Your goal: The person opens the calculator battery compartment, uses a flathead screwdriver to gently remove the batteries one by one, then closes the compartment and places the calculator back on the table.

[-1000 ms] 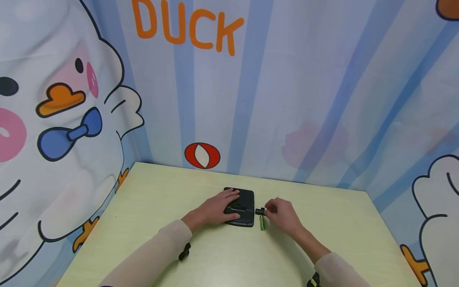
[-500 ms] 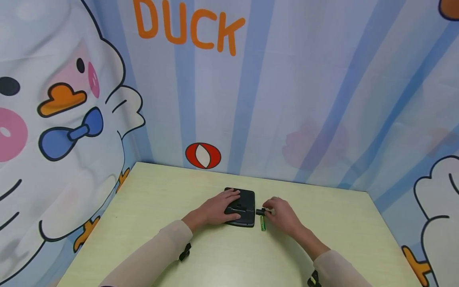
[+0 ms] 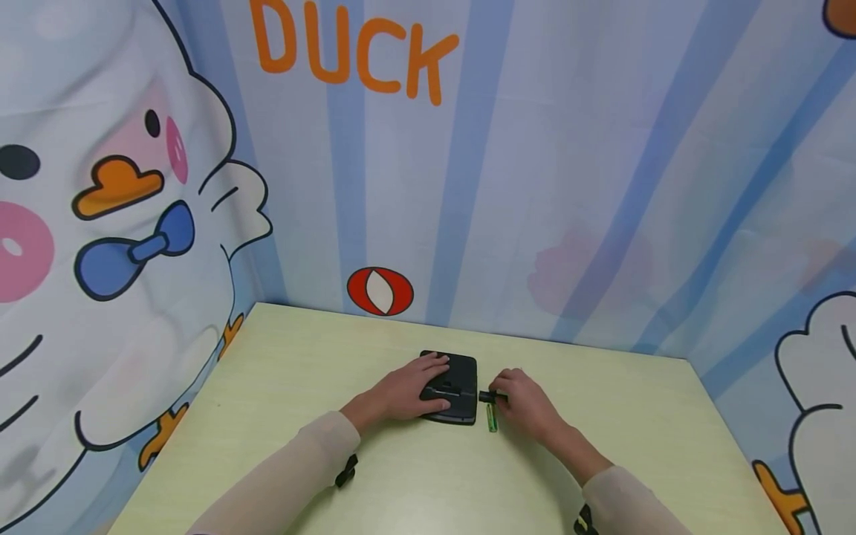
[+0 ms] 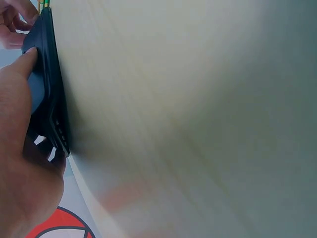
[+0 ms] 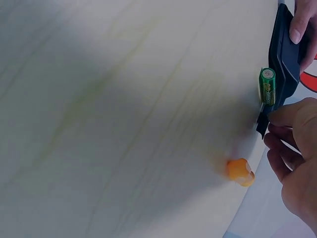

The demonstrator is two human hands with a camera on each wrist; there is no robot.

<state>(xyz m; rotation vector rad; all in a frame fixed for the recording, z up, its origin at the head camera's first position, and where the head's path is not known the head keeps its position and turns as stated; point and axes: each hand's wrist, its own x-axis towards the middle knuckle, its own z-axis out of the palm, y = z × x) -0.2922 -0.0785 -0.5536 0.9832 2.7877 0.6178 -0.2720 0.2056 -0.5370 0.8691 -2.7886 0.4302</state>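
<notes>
A black flat device, with a recess across its upper face, lies on the table. My left hand rests on its left part, fingers and thumb spread over the surface. Just off the device's right edge, my right hand pinches a small black battery cover, partly covered by the fingers. A green battery lies just in front of the cover. The right wrist view shows the green battery close to the device's side, with the cover at my right fingertips.
The pale wooden table ends at a duck-print curtain behind it. In the right wrist view, a small orange item sits close to the table's edge; its kind is unclear. Dark straps circle both wrists.
My right fingers have shifted slightly toward the device and cover more of the small black cover. The left hand, device and battery stay in place.
</notes>
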